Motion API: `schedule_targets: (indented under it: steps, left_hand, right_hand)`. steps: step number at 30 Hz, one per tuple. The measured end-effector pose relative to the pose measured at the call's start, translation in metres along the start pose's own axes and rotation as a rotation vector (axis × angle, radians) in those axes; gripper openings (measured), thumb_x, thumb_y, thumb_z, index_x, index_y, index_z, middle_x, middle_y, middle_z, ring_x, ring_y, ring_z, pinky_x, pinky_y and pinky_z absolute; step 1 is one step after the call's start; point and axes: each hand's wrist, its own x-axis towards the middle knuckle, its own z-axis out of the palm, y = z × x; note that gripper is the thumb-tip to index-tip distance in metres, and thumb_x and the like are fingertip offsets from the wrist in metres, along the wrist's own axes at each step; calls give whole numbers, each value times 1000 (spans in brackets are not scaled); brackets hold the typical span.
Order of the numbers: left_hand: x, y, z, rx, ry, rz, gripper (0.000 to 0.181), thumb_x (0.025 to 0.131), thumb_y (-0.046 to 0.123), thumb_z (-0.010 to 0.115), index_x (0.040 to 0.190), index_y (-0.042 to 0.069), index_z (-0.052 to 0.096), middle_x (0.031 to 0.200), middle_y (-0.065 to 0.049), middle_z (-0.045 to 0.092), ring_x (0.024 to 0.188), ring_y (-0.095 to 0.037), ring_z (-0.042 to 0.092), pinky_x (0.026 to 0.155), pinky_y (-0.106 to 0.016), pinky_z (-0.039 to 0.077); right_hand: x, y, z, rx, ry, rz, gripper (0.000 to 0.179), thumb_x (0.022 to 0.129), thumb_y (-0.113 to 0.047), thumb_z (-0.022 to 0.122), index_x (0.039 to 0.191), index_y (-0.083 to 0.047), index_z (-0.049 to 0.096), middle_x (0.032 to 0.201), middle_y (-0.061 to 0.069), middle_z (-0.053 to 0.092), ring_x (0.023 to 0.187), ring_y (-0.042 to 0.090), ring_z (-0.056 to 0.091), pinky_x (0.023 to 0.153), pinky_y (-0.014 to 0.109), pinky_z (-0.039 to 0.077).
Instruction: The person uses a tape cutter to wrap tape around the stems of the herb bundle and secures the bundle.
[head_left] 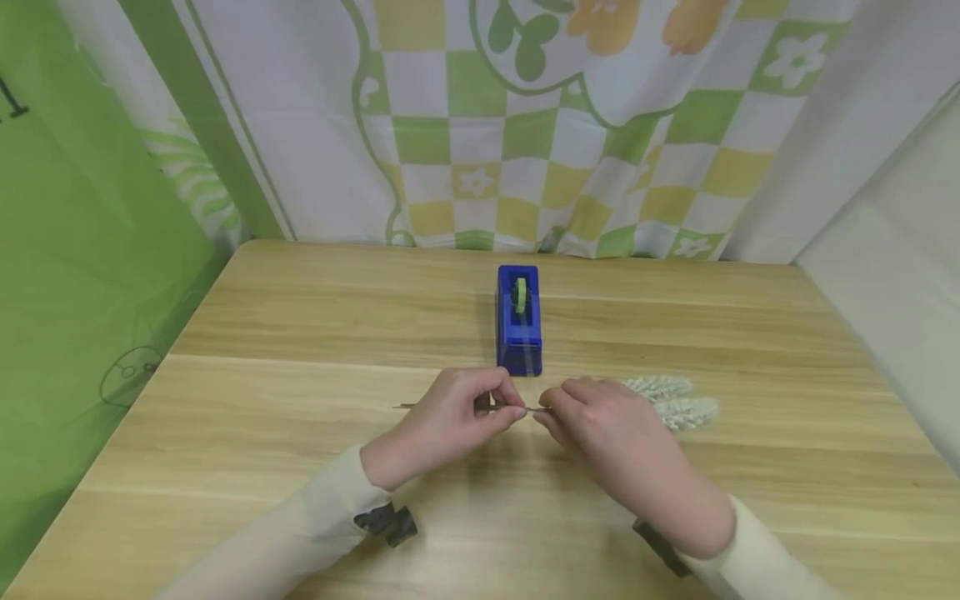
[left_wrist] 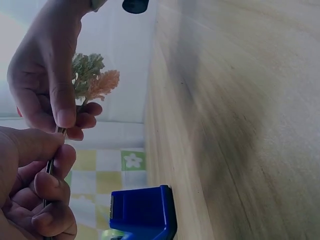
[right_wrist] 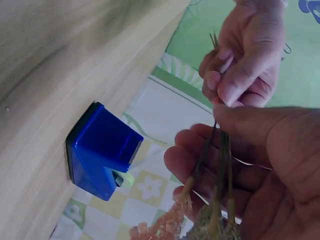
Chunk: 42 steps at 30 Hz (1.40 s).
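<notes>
A small bunch of dried-looking flowers is held level between both hands. Its fluffy heads (head_left: pixel 678 410) stick out past the right hand in the head view; up close, one head is pinkish orange (left_wrist: pixel 104 84) and others greyish green (left_wrist: pixel 87 67). My left hand (head_left: pixel 457 417) pinches the thin stems between thumb and fingertips, and the stem ends (head_left: pixel 405 406) poke out to its left. Right beside it, my right hand (head_left: pixel 615 437) pinches the stems (right_wrist: pixel 223 155) nearer the heads, its other fingers loosely bent beneath them. The thumbs of both hands almost meet.
A blue tape dispenser (head_left: pixel 519 354) with a yellow-green roll core (head_left: pixel 521 296) stands just beyond the hands on the wooden table (head_left: pixel 337 317). Behind the table hangs a checked curtain (head_left: pixel 525 167). Green cloth (head_left: pixel 90 250) hangs at the left.
</notes>
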Motion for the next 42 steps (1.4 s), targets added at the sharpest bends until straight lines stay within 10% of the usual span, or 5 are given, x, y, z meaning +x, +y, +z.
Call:
schedule_targets:
  steps: [14,42]
  left_hand:
    - [-4,-2,2,10,-16,7,8,95,6,74,90,12,71,89,-2,75,74,0,56,63,-19,51]
    - [3,-5,0,88,-101,-29,12,101,14,68,98,7,77,86,-1,73,69,-3,55,63,-18,49]
  right_hand:
    - [-1,2,-3,216,-118,81,3,96,-13,76,98,-15,77,82,-10,65,74,4,56,65,21,53]
    - [-1,1,8,36,-1,-42,21,88,-13,83,85,-13,62,69,-7,51,60,4,36,52,15,39]
